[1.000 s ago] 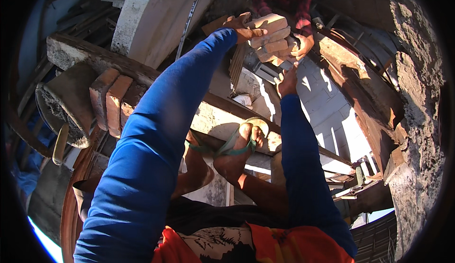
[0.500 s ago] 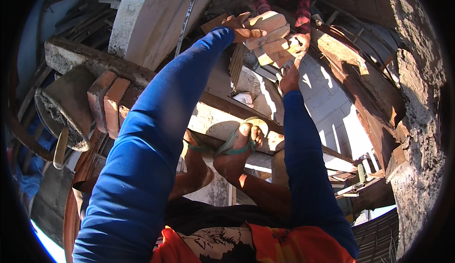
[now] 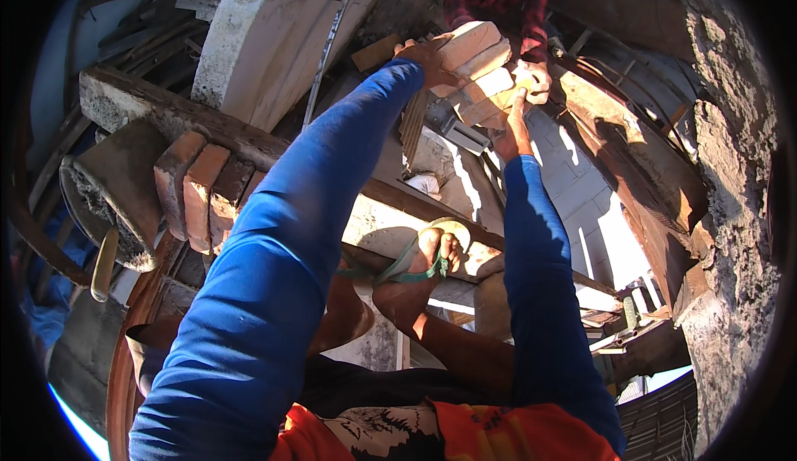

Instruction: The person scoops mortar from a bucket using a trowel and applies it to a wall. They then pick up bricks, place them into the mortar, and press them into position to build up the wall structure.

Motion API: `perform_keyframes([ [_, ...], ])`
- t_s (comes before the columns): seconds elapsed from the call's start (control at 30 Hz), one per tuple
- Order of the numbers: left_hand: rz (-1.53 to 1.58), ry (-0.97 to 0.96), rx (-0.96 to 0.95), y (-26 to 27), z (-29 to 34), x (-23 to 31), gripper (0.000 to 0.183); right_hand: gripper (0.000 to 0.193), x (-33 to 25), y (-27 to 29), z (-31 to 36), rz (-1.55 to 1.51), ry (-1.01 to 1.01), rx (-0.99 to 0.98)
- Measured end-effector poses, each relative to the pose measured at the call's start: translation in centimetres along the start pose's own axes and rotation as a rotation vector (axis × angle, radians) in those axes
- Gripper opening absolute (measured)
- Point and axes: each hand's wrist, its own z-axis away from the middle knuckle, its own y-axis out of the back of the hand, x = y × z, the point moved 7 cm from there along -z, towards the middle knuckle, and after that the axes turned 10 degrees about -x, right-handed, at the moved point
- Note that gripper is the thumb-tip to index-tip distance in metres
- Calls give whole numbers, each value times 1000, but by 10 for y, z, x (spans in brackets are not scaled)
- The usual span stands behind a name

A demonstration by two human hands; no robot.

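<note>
A stack of bricks (image 3: 476,61) hangs at the top, lit by the sun, with both my arms stretched toward it. My left hand (image 3: 426,59) grips the stack's left side, its fingers partly hidden behind the bricks. On the lower right, my right hand (image 3: 515,131) clasps the bricks, thumb pointing up along them. Facing me, a person in a red plaid sleeve (image 3: 534,22) also has a hand (image 3: 536,80) on the right of the stack, close to my right thumb.
Several bricks (image 3: 201,193) stand in a row on a wooden beam (image 3: 141,100) at left, beside a mortar-crusted bucket (image 3: 116,187) with a handle (image 3: 105,266) near it. My sandalled foot (image 3: 423,257) rests on a ledge. A rough wall (image 3: 730,237) rises at right.
My left hand has moved slightly right, farther round the stack's side. The bricks have tilted a little, and my right hand has moved a little right with its thumb now against them.
</note>
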Motion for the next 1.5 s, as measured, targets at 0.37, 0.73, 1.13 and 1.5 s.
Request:
perform_keyframes([
  [0.37, 358, -240, 119, -9, 14, -28, 96, 106, -10, -3, -8, 330, 179, 45],
  [0.73, 699, 55, 86, -39, 102, -33, 60, 83, -63, -49, 51, 530, 279, 43],
  [1.13, 726, 197, 392, 32, 283, 22, 98, 61, -107, -129, 195, 760, 224, -76],
  [1.5, 648, 380, 323, 74, 477, 8, 96, 101, -39, -199, 340, 765, 49, -106],
])
